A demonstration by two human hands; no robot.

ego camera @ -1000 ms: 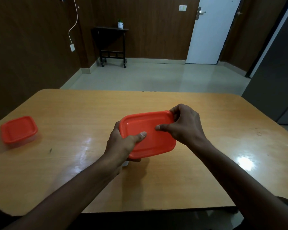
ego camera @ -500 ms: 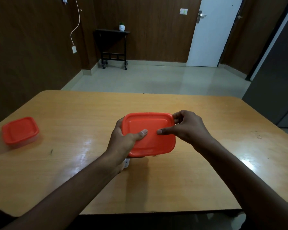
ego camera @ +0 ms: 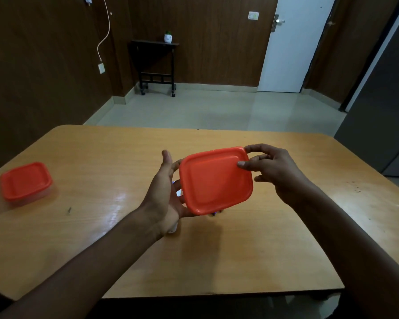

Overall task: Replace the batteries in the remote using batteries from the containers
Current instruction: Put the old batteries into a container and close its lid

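Note:
I hold a small container with an orange lid above the middle of the wooden table. My left hand cradles the container from the left and below, its thumb raised off the lid. My right hand pinches the lid's far right corner between thumb and fingers, and the lid is tilted toward me. The clear body under the lid is almost hidden; a small dark bit shows at its near edge. A white object lies on the table, mostly hidden under my left wrist.
A second container with an orange lid sits shut near the table's left edge. Beyond the table's far edge is bare floor, with a small black side table and a white door against the back wall.
My left thumb has lifted off the lid. My right hand has shifted to the lid's far right corner, and the lid now tilts more toward me and sits further right.

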